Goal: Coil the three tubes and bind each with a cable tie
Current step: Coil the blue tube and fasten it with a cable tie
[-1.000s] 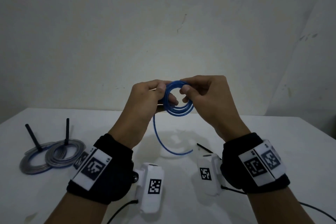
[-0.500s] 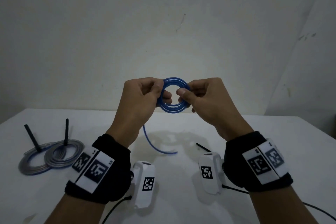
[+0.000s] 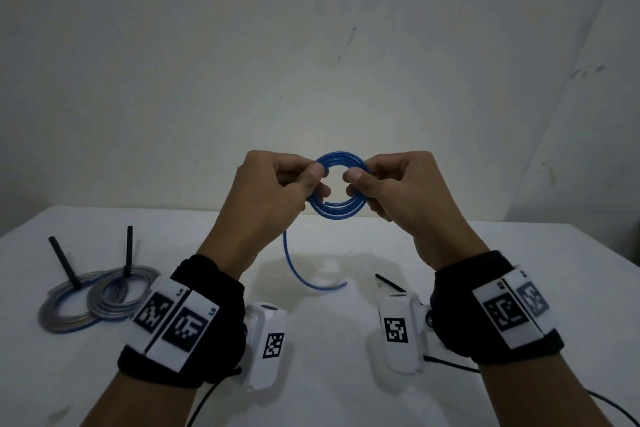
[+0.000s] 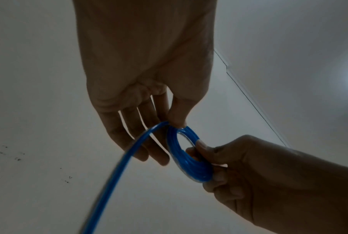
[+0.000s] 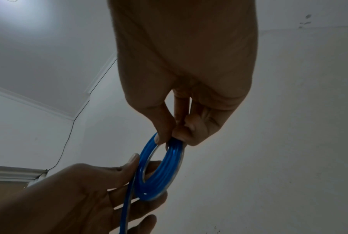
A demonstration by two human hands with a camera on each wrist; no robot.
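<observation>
A blue tube [image 3: 337, 211] is wound into a small coil held in the air above the white table [image 3: 329, 392]. My left hand [image 3: 277, 191] pinches the coil's left side between thumb and fingers, and my right hand [image 3: 394, 187] pinches its right side. The tube's loose tail [image 3: 298, 274] hangs from the left hand down to the table. The left wrist view shows the coil [image 4: 191, 159] edge-on between both hands; so does the right wrist view, with the coil [image 5: 161, 171] below the thumb. A black cable tie [image 3: 389, 282] lies on the table under my right wrist.
At the table's left lie two coiled tubes, one bluish-clear [image 3: 59, 314] and one grey [image 3: 117, 295], each with a black cable tie [image 3: 64, 262] sticking up from it. Thin black cables [image 3: 616, 406] trail from the wrist cameras. A pale wall stands behind the table.
Both hands have turned the coil, winding in more tube. The coil is tighter and flatter, and the loose tail has grown shorter and shifted left.
</observation>
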